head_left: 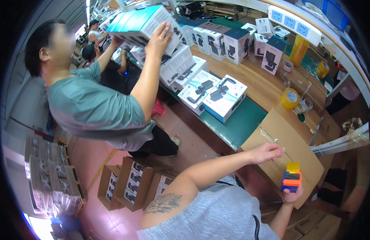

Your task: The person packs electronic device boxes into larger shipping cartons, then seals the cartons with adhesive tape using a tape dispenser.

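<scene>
My left hand (267, 153) lies with curled fingers on top of a brown cardboard carton (291, 138) at the near end of the workbench. Just below and to the right, my right hand (293, 197) holds a small orange, blue and yellow hand-held device (291, 180) upright beside the carton's edge. A co-worker in a green shirt (93, 108) stands to the left. With both hands raised, this person lifts a blue and white product box (141, 22) overhead.
Several white and blue product boxes (224, 98) lie in a row on the bench's green mat (243, 124). A yellow tape roll (289, 98) sits on the wooden top. Open cartons (133, 182) stand on the floor, with wrapped stacks (49, 172) at the left.
</scene>
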